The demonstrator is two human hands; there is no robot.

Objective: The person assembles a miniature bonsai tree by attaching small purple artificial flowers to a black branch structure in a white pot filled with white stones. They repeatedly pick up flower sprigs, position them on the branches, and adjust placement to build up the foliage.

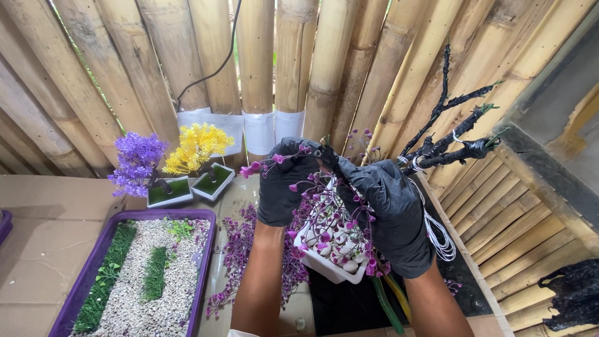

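Both my hands wear black gloves. My left hand (284, 184) and my right hand (387, 209) are closed around the dark top of a small artificial tree (327, 209) with thin branches tipped in magenta-purple leaves. The tree stands in a white square pot (324, 265) filled with white pebbles. The trunk itself is hidden behind my fingers and the foliage.
A purple tray (84, 281) of gravel and green grass strips lies at left. Behind it stand a purple (137, 162) and a yellow (196, 146) miniature tree in white pots. Loose purple sprigs (237, 249), white wire coils (440, 237), bare black branches (449, 140) and a bamboo wall surround me.
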